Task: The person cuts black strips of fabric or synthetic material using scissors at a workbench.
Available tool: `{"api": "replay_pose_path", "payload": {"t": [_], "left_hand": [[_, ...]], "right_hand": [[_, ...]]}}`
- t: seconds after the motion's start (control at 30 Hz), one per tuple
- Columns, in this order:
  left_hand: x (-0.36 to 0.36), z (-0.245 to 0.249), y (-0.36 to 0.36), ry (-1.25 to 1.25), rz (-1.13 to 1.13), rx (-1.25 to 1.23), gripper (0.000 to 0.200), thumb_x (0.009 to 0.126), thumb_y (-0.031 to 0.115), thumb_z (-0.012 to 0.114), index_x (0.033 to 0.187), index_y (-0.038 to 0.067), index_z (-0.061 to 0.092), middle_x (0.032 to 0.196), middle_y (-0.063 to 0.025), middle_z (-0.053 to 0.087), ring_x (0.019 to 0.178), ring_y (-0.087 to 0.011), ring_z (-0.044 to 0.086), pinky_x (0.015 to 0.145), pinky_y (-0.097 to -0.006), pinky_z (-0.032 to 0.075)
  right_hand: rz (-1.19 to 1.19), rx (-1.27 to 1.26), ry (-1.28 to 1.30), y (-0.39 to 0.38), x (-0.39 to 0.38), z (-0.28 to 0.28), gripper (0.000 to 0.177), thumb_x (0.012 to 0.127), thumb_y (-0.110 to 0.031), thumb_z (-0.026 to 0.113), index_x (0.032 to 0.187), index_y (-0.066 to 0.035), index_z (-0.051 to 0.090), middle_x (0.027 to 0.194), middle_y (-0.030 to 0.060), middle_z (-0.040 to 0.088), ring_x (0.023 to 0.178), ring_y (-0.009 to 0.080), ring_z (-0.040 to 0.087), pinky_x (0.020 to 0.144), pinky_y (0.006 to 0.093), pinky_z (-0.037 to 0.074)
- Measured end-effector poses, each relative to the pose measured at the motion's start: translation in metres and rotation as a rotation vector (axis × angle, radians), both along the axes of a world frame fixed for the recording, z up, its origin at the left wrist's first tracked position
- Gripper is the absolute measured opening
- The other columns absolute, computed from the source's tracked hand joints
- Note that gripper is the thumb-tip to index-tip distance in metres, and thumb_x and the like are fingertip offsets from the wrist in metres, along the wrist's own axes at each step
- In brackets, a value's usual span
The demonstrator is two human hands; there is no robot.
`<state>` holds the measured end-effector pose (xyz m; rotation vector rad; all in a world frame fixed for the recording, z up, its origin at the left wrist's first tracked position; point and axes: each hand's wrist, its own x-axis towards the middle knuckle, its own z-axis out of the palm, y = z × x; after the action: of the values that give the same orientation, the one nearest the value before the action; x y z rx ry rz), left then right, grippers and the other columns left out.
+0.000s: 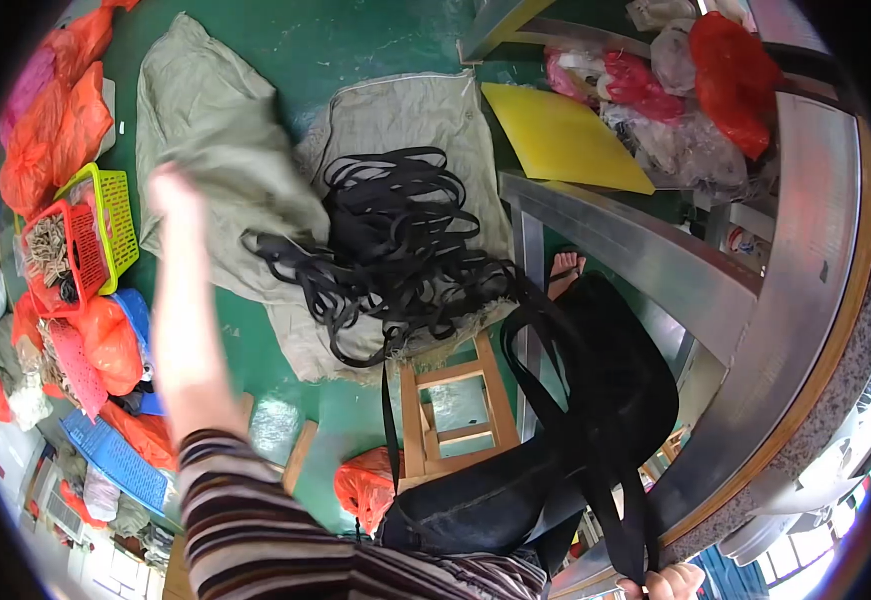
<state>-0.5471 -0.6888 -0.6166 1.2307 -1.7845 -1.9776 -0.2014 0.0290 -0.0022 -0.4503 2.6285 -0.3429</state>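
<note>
My left hand (174, 190), smeared by motion, reaches out over a grey-green woven sack (196, 90). Its fingers look closed on the cloth, which blurs along with the hand. A tangled heap of black webbing strap (396, 230) lies partly on the sack and on a second spread sack (411, 105) beside it. From this heap, lengths of strap run across my lap to the lower right. There my right hand (668, 582) is closed around the strap, partly cut off by the frame's bottom edge.
A wooden stool (496, 400) stands before my knees. Metal table legs and a beam (636, 260) close off the right, with a yellow sheet (566, 140) and plastic bags behind. To the left are a red basket (81, 255), a yellow-green basket (121, 230) and orange bags (111, 350).
</note>
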Motion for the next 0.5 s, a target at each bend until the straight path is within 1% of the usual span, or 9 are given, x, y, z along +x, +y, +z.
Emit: {"api": "replay_pose_path", "payload": {"t": [0.1, 0.13, 0.17, 0.2, 0.27, 0.37, 0.4, 0.47, 0.5], "left_hand": [[0.017, 0.157, -0.161, -0.004, 0.016, -1.197, 0.017, 0.086, 0.02, 0.065, 0.081, 0.004, 0.066, 0.085, -0.0121, 0.07, 0.073, -0.0218, 0.064, 0.068, -0.0375, 0.053], [0.035, 0.236, -0.146, 0.148, 0.024, -1.355, 0.023, 0.084, 0.021, 0.066, 0.075, 0.0, 0.061, 0.076, -0.0131, 0.066, 0.066, -0.0237, 0.056, 0.067, -0.0405, 0.05], [0.05, 0.29, -0.182, -0.112, -0.02, -1.667, 0.027, 0.084, 0.02, 0.064, 0.073, -0.003, 0.055, 0.069, -0.014, 0.061, 0.062, -0.0262, 0.046, 0.064, -0.0431, 0.046], [0.072, 0.33, -0.233, -0.325, -0.094, -1.973, 0.038, 0.085, 0.032, 0.064, 0.092, -0.005, 0.062, 0.092, -0.0217, 0.065, 0.074, -0.0327, 0.058, 0.077, -0.0413, 0.049], [0.102, 0.369, -0.281, -0.139, 0.052, -2.405, 0.059, 0.088, 0.045, 0.059, 0.119, -0.004, 0.059, 0.127, -0.0265, 0.056, 0.101, -0.0388, 0.062, 0.096, -0.0487, 0.045], [0.14, 0.362, -0.213, -0.604, 0.002, -2.249, 0.078, 0.09, 0.055, 0.051, 0.141, -0.004, 0.044, 0.15, -0.0264, 0.035, 0.131, -0.0374, 0.048, 0.108, -0.0609, 0.03], [0.15, 0.326, -0.199, -0.441, 0.026, -2.073, 0.08, 0.092, 0.056, 0.048, 0.147, -0.002, 0.037, 0.152, -0.0267, 0.033, 0.139, -0.0383, 0.037, 0.106, -0.0693, 0.025], [0.174, 0.262, -0.058, -0.198, -0.062, -1.627, 0.082, 0.093, 0.048, 0.055, 0.152, -0.001, 0.026, 0.155, -0.0271, 0.028, 0.144, -0.0427, 0.025, 0.115, -0.0607, 0.017], [0.2, 0.215, -0.011, -0.152, -0.278, -1.46, 0.081, 0.095, 0.037, 0.058, 0.153, -0.002, 0.017, 0.155, -0.0267, 0.027, 0.144, -0.04, 0.027, 0.118, -0.056, 0.014]], "right_hand": [[-0.043, -0.01, -0.047, -0.003, -0.005, 0.002, 0.023, 0.08, -0.022, 0.076, 0.072, -0.006, 0.062, 0.053, 0.006, 0.05, 0.043, 0.0231, 0.048, 0.043, 0.0366, 0.037], [-0.059, -0.015, -0.061, -0.003, -0.008, 0.003, 0.022, 0.079, -0.022, 0.076, 0.072, -0.006, 0.062, 0.053, 0.0061, 0.05, 0.044, 0.0234, 0.048, 0.043, 0.0371, 0.036], [-0.081, -0.017, -0.08, -0.004, -0.01, 0.005, 0.022, 0.079, -0.021, 0.077, 0.071, -0.007, 0.062, 0.053, 0.0063, 0.05, 0.044, 0.0237, 0.048, 0.043, 0.0376, 0.035], [-0.107, -0.019, -0.105, -0.006, -0.013, 0.007, 0.022, 0.078, -0.021, 0.077, 0.071, -0.007, 0.062, 0.054, 0.0064, 0.05, 0.044, 0.0241, 0.047, 0.044, 0.0381, 0.035], [-0.197, -0.02, -0.185, -0.007, -0.015, 0.011, 0.022, 0.076, -0.021, 0.078, 0.071, -0.008, 0.061, 0.054, 0.0067, 0.05, 0.045, 0.0247, 0.047, 0.044, 0.0391, 0.033], [-0.471, -0.059, -0.46, -0.002, -0.02, 0.024, 0.022, 0.071, -0.016, 0.079, 0.07, -0.006, 0.06, 0.058, 0.0077, 0.049, 0.05, 0.028, 0.044, 0.05, 0.0402, 0.032], [-0.564, -0.075, -0.559, -0.002, -0.028, 0.027, 0.022, 0.07, -0.015, 0.078, 0.07, -0.005, 0.059, 0.058, 0.0078, 0.049, 0.05, 0.0282, 0.044, 0.051, 0.0398, 0.033], [-0.534, -0.081, -0.554, 0.003, -0.03, 0.03, 0.021, 0.069, -0.012, 0.077, 0.07, -0.003, 0.058, 0.056, 0.0075, 0.048, 0.049, 0.0252, 0.043, 0.049, 0.0385, 0.031], [-0.474, -0.102, -0.506, 0.009, -0.024, 0.033, 0.021, 0.069, -0.012, 0.077, 0.069, -0.003, 0.058, 0.057, 0.0075, 0.049, 0.051, 0.0244, 0.044, 0.05, 0.0385, 0.032]]}}
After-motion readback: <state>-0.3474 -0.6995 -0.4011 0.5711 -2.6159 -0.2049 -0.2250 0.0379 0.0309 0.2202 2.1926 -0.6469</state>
